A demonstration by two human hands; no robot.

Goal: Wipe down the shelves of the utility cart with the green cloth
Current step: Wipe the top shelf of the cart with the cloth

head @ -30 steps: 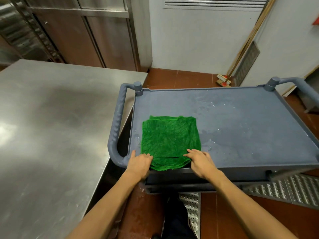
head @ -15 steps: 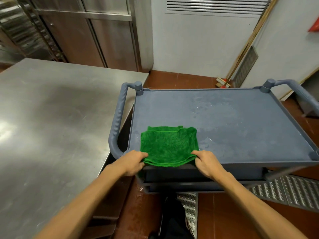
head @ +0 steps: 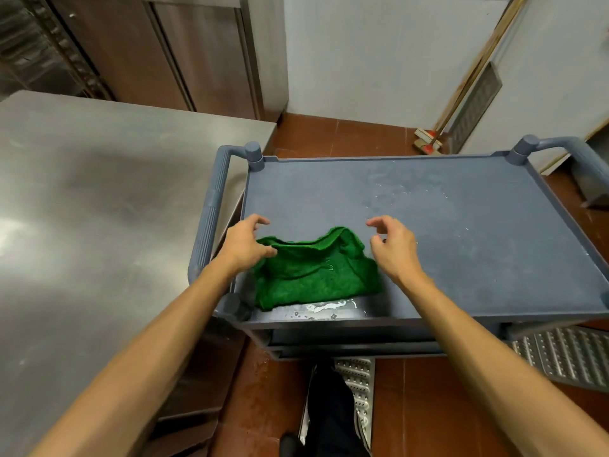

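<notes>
Now the crumpled green cloth (head: 316, 275) lies on the top shelf of the grey plastic utility cart (head: 461, 242), near its front left corner. The left hand (head: 242, 244), fingers loose and apart, touches the cloth's edge with the thumb; the right hand (head: 395, 247) hovers just beside it, also loose, holding nothing.

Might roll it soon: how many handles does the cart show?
2: one ribbed grey plastic handle at the utility cart's left end; another at its far-right corner, partly cropped.
</notes>
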